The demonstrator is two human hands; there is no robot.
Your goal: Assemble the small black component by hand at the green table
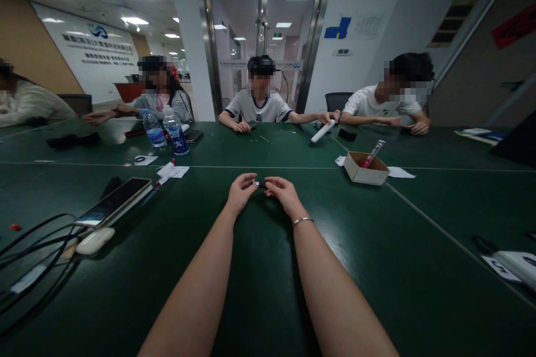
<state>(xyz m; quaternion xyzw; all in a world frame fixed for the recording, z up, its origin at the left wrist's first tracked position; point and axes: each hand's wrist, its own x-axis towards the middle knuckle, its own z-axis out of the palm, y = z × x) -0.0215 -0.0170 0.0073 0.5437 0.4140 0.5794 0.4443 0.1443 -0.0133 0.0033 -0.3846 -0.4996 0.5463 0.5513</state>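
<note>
Both my arms reach forward over the dark green table (268, 268). My left hand (240, 191) and my right hand (281, 190) meet at the middle of the table, fingers curled, and pinch a small dark object (260, 183) between them. Its shape is too small to name. A thin bracelet circles my right wrist.
A phone (114, 201), a white case (95, 240) and black cables (29, 245) lie at the left. Two water bottles (165, 133) stand further back. A small cardboard box (365, 168) with a red pen sits at the right. Several people sit along the far side.
</note>
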